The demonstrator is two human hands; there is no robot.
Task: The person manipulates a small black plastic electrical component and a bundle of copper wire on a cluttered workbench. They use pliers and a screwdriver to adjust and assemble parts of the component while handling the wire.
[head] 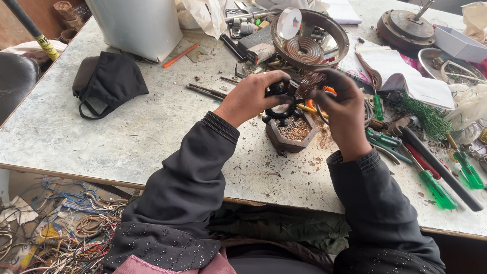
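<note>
both hands, left hand (248,96) and right hand (341,104), are closed on one dark coil (297,91), held just above one brown pot (291,133) of scraps. right of the pot lie three green screwdrivers (436,189); well left of it lies one black mask (109,81).

A mottled grey worktable (101,132) stands in daylight above tangled wires (61,228).
</note>
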